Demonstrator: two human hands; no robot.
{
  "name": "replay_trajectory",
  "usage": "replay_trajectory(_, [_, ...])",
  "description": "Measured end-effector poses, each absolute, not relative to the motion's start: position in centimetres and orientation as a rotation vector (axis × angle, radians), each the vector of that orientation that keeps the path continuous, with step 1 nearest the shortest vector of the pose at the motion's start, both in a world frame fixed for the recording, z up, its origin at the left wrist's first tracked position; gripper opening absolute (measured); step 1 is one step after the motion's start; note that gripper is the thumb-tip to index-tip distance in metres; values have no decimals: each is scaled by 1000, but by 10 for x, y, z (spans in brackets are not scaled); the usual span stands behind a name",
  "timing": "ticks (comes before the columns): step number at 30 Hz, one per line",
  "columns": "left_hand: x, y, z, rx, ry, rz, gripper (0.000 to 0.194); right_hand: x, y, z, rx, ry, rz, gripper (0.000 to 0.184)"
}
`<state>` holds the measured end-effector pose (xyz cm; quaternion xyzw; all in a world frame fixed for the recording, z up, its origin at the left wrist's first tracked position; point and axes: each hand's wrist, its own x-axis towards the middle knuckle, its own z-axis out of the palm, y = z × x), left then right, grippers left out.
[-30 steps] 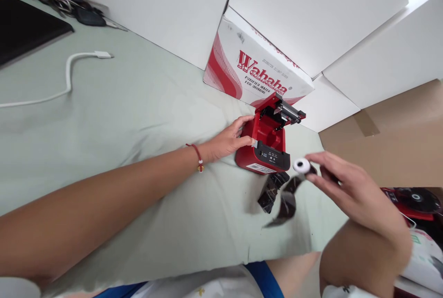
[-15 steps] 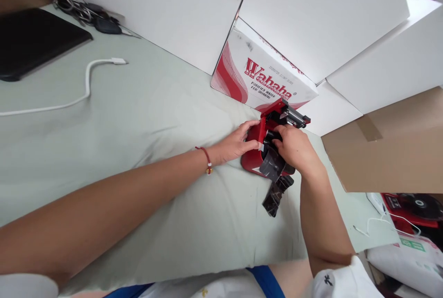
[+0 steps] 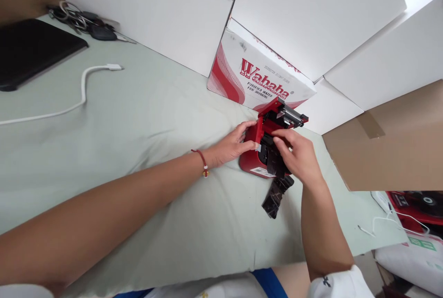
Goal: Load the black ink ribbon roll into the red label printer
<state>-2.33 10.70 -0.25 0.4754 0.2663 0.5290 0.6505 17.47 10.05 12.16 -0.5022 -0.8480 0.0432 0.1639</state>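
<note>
A red label printer [image 3: 247,162] stands on the cloth with its lid [image 3: 273,110] raised. My left hand [image 3: 235,143] grips its near left side, thumb on the front rim and fingers behind. Inside the printer's bay, my right hand [image 3: 294,150] pinches at a roll of black label strip [image 3: 275,162]; thumb and forefinger are close together, and the contact is partly hidden. The strip hangs out over the printer's front, and a dark, marbled length of it [image 3: 277,194] lies on the cloth.
A white Wahaha carton [image 3: 258,72] stands behind the printer, among plain white boxes [image 3: 145,12]. A brown cardboard box [image 3: 391,141] is at the right. To the left lie a white cable [image 3: 69,109], keys [image 3: 100,32] and a flat black object [image 3: 38,53].
My right hand has drawn back slightly from inside the printer, and its fingers have shifted. The black strip at the front has dropped lower, baring a white label. My left hand keeps its grip.
</note>
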Motion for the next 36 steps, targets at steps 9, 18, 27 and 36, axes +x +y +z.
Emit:
replay_trajectory(9, [-29, 104, 3, 1136, 633, 1196, 67, 196, 24, 48, -955, -2206, -383, 51])
replay_trajectory(18, [-39, 118, 42, 1372, 1070, 1310, 53, 200, 32, 23, -1014, -2139, -273, 60])
replay_trajectory(27, [-29, 156, 76, 1364, 931, 1310, 51, 196, 26, 31, -971, -2057, -235, 55])
replay_trajectory(36, [-48, 92, 33, 1816, 901, 1321, 47, 198, 21, 33, -918, -2050, -120, 46])
